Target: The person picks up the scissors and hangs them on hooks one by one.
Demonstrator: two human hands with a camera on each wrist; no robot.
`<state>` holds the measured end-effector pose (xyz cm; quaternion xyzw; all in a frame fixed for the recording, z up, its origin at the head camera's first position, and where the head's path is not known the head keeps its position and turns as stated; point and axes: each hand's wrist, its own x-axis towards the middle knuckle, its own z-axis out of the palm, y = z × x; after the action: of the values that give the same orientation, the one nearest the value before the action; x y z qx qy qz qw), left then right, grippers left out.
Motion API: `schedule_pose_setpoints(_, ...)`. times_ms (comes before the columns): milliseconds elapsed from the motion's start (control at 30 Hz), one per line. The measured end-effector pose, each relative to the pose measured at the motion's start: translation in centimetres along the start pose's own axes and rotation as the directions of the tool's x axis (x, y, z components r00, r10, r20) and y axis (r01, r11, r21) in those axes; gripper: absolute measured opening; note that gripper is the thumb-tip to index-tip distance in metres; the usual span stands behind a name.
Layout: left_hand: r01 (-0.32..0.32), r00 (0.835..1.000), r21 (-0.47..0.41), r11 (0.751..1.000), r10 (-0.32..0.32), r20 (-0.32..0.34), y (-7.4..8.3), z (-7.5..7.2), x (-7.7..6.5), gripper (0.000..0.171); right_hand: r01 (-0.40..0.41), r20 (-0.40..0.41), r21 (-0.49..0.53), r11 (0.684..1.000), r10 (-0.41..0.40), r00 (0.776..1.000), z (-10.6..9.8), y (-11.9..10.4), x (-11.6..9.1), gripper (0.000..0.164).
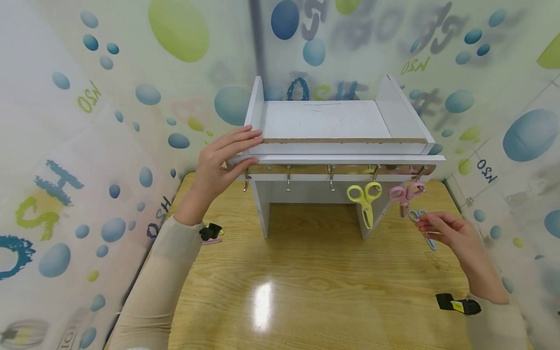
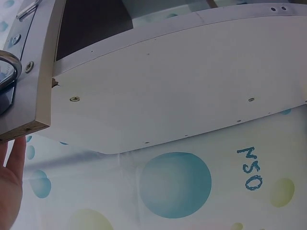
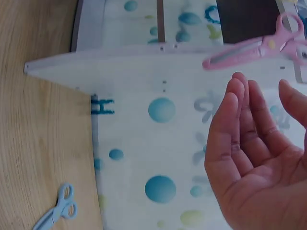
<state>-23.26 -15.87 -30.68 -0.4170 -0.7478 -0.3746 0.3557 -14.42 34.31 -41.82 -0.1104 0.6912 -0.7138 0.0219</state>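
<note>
A white shelf [image 1: 328, 119] with a hook rail [image 1: 306, 168] along its front stands on the table. My left hand [image 1: 218, 158] holds its left end, fingers on the top edge and thumb at the rail's front; the left wrist view catches only part of this hand, behind the rail end. Yellow scissors [image 1: 366, 204] and pink scissors [image 1: 404, 198] hang from the two right-hand hooks. My right hand [image 3: 259, 163], fingers loosely bent, has nothing in it. Blue scissors [image 3: 57, 211] lie on the table below it, overlapped by the hand in the head view.
The wooden table [image 1: 306, 272] extends toward me in front of the shelf. Patterned sheeting [image 1: 118, 97] covers the walls around it. Beside my left wrist lies a pink item [image 1: 213, 241], partly hidden by the dark wrist strap.
</note>
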Motion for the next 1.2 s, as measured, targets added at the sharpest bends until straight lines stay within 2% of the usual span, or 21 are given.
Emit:
schedule_pose_setpoints(167, 0.001, 1.000, 0.005, 1.000, -0.001, 0.001, 0.0, -0.1, 0.0, 0.049, -0.028, -0.019, -0.022, 0.999, 0.028, 0.999, -1.9, 0.3, 0.2, 0.029)
schedule_pose_setpoints(367, 0.004, 1.000, 0.011, 1.000, -0.004, 0.005, 0.1, -0.1, 0.0, 0.048, -0.101, -0.049, -0.023, 0.995, 0.100, 0.994, -3.9, 1.0, 0.5, 0.028)
schedule_pose_setpoints(800, 0.003, 0.999, 0.045, 0.999, -0.005, 0.036, -0.1, -0.3, -0.2, 0.046, -0.249, -0.151, -0.086, 0.965, 0.234, 0.960, -6.8, 3.2, 1.1, 0.016)
schedule_pose_setpoints(1067, 0.003, 0.999, 0.043, 0.999, -0.005, 0.038, -0.1, -0.3, -0.1, 0.045, -0.318, -0.177, -0.036, 0.948, 0.307, 0.935, -8.2, 4.8, 1.2, 0.013)
schedule_pose_setpoints(1200, -0.009, 0.999, 0.046, 0.999, 0.007, 0.047, -0.1, -0.3, 0.0, 0.045, -0.318, -0.171, -0.025, 0.948, 0.310, 0.935, -9.0, 5.5, 1.1, 0.014)
